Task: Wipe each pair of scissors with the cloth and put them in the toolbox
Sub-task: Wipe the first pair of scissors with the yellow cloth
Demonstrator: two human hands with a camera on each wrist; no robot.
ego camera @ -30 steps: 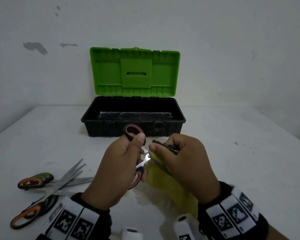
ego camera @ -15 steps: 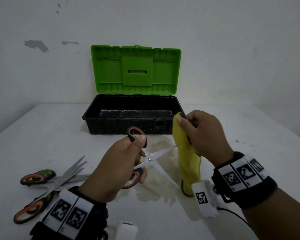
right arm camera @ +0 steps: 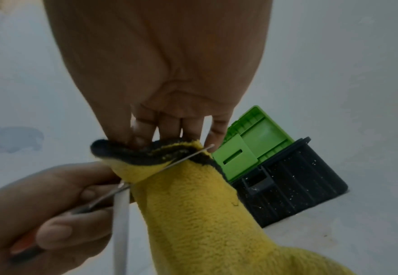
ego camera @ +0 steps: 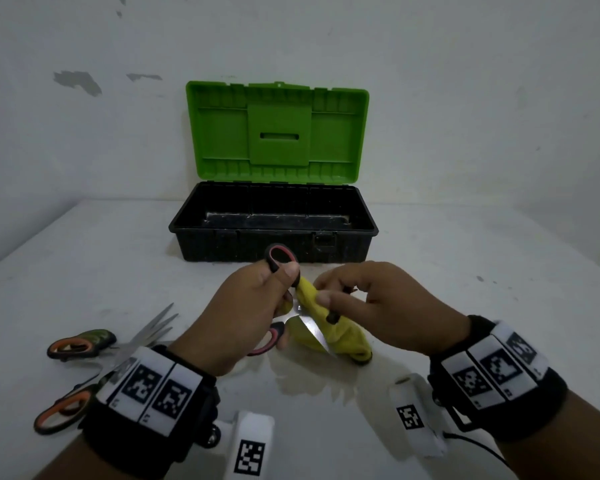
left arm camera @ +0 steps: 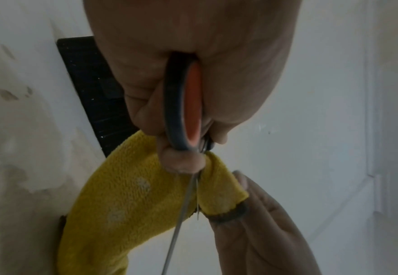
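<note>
My left hand grips the black-and-red handles of a pair of scissors, held spread apart over the table. One bare blade points down toward me. My right hand pinches a yellow cloth with a dark hem around the other blade, close to the pivot. In the left wrist view the handle runs through my fingers and the cloth hangs below. The right wrist view shows the cloth wrapped over the thin blade. The toolbox, black with a raised green lid, stands behind my hands.
Two more pairs of scissors with orange-and-dark handles lie crossed at the table's front left. The white table ends at a wall behind the toolbox. A wet-looking patch marks the surface under my hands.
My right hand has come back from the right with the cloth and wrapped it round a blade next to the left hand. The left hand holds the scissors in much the same place.
</note>
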